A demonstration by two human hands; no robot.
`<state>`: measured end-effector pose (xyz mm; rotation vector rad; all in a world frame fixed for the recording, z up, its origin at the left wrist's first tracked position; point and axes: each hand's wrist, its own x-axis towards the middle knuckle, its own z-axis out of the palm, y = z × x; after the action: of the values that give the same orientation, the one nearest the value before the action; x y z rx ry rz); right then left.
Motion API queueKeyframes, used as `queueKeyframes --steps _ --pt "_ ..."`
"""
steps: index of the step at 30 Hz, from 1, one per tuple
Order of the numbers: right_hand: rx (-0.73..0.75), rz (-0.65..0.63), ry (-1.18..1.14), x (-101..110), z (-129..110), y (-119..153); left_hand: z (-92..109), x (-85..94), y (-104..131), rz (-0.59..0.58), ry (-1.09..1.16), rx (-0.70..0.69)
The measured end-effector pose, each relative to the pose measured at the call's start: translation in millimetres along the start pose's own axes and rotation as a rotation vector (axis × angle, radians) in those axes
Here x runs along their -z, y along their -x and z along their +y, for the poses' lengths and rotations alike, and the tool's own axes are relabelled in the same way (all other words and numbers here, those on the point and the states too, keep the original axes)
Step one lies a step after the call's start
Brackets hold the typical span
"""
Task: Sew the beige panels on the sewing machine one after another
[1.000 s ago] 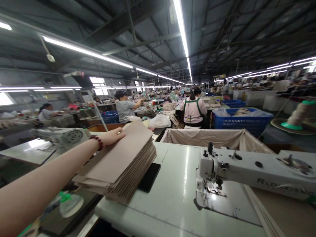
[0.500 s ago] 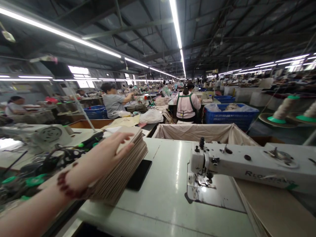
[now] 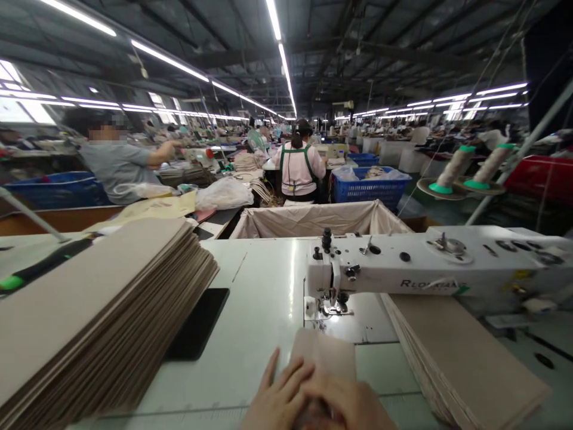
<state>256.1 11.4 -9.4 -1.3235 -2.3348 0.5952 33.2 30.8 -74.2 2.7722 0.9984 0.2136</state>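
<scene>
A small beige fabric piece (image 3: 324,346) lies on the machine bed just in front of the presser foot (image 3: 335,307) of a white sewing machine (image 3: 389,275). My left hand (image 3: 280,397) rests on its left side, fingers spread and flat. On the near part of the piece my right hand (image 3: 351,400) is curled, thumb and fingers closed on it and partly blurred. Both wrists are cut off by the lower edge. To the left leans a tall stack of beige panels (image 3: 102,310), with a black phone (image 3: 199,325) beside it.
More beige panels (image 3: 465,352) lie beneath the machine arm at right. Behind the table is a cloth-lined bin (image 3: 313,220); a blue crate (image 3: 371,190) stands beyond. Thread cones (image 3: 456,170) are at right. Co-workers sit ahead, one in a green-strapped apron (image 3: 298,164).
My left hand has gone from above the panel stack to the front of the machine. My right hand has come into view, with a fabric piece under both. The view has turned right.
</scene>
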Motion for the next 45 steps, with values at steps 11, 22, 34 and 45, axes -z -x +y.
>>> queueKeyframes --steps 11,22,34,45 --pt "-0.132 0.041 0.203 -22.3 77.0 -41.9 -23.2 27.1 11.2 0.013 0.047 0.240" --pt "-0.127 0.009 0.311 -28.9 81.3 -36.9 -41.1 26.3 -18.5 0.084 0.073 0.265" --pt "-0.113 0.018 0.356 -27.3 79.8 -37.1 -41.7 30.1 -16.9 0.132 0.174 0.273" --pt "-0.119 -0.049 0.341 -13.0 69.2 -40.4 -41.6 30.9 -15.9 0.136 0.210 0.297"
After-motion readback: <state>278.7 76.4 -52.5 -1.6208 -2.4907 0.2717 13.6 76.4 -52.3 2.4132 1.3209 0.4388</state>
